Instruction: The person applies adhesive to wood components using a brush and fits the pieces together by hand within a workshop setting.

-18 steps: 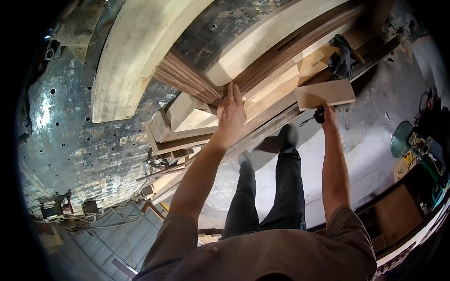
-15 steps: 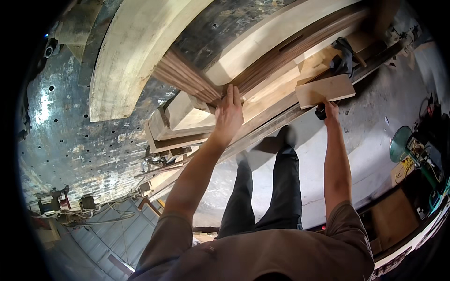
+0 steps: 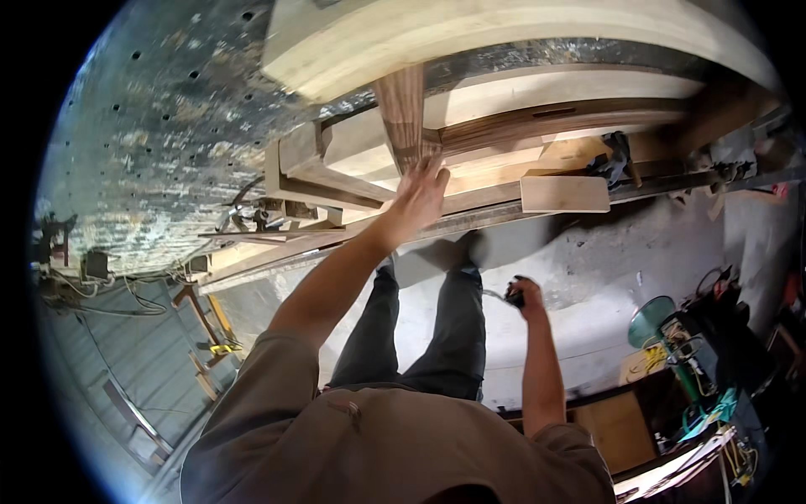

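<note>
My left hand [image 3: 417, 195] lies on the joint of a dark brown wooden frame, its fingers over the corner where an upright brown piece [image 3: 401, 109] meets a long curved brown rail [image 3: 537, 126]. Over the floor, clear of the bench, my right hand [image 3: 529, 296] is closed round a small black hand tool [image 3: 514, 294]; a thin, pale strip sticks out from it to the left. Its exact kind is too small to make out. A pale rectangular wood block [image 3: 564, 194] sits at the bench's front edge, above and right of the right hand.
A big pale curved board [image 3: 470, 42] spans the far side over the dark, holed metal table [image 3: 193, 109]. Pale timber blocks [image 3: 300, 151] stand left of the frame. A black clamp-like tool [image 3: 619, 160] lies at the right. A green lamp shade [image 3: 651, 321] stands lower right.
My right hand has moved from the pale block down over the floor with the black tool. The whole view has turned and shifted; my left hand stays on the brown joint.
</note>
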{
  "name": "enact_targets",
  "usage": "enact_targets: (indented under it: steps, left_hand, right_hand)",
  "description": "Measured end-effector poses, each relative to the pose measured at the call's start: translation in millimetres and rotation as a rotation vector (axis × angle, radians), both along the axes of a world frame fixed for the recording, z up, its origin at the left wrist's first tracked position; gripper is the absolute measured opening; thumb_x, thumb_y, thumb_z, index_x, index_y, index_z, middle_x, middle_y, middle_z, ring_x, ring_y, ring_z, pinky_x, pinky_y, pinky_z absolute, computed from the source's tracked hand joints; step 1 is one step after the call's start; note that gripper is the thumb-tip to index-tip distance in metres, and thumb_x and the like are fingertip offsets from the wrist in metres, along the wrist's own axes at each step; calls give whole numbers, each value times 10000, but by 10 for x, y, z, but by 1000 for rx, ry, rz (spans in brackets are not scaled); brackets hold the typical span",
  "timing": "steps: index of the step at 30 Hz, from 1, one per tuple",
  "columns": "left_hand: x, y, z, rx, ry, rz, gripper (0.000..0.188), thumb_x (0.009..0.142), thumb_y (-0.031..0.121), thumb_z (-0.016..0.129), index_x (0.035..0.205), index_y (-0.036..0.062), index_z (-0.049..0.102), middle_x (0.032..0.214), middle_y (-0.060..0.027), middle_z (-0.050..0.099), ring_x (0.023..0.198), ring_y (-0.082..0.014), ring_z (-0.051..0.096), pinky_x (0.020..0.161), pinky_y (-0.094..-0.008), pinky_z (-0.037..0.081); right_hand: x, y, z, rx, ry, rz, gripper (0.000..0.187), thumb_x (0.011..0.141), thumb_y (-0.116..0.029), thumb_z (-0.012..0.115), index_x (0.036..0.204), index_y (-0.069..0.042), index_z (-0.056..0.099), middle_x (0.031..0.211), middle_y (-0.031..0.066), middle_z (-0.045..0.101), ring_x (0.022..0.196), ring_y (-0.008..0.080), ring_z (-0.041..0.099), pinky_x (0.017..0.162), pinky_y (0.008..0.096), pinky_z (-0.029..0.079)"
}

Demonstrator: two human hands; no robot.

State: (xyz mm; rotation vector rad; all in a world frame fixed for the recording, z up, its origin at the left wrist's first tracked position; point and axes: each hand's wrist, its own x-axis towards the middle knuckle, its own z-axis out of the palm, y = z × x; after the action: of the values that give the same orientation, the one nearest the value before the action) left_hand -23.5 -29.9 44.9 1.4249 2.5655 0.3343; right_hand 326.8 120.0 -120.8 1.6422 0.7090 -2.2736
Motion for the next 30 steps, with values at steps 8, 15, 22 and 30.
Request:
enact_targets:
  steps: [8,15,22,30]
  left_hand:
    - [1510,-1740,-325,-304,-700,246,325,730,298,631,918,32,631,909,-222,629,875,-404,611,795,-463,497]
    - [1962,-4101,-223,-355,-702,739,317,706,275,603,931,68,686,966,-185,668,938,-367,626,838,-430,497]
    - [1998,-5332,472,331,-1198,1346,323,813,232,619,1056,19,612,881,-85,655,771,-213,630,681,-332,505]
    - [2678,-2988,2450,915,-2375,501,553,852,459,582,1241,73,507,1105,-99,600,1034,-267,551,910,-421,427]
  right_hand:
    - [703,-649,919,161,-235,395,425,716,-4,569,1134,60,523,760,161,627,583,215,609,501,344,513]
    - [1310,-1159,1878,416,-390,676,249,810,-256,637,883,-18,627,709,117,630,547,194,603,472,334,507]
    - [705,-1490,2180,513,177,630,262,910,-285,518,838,-38,571,611,58,567,547,171,554,508,325,459]
    - [-591,-3404,3679,1439,986,840,464,654,-463,689,737,-13,608,758,175,629,773,370,632,685,454,508]
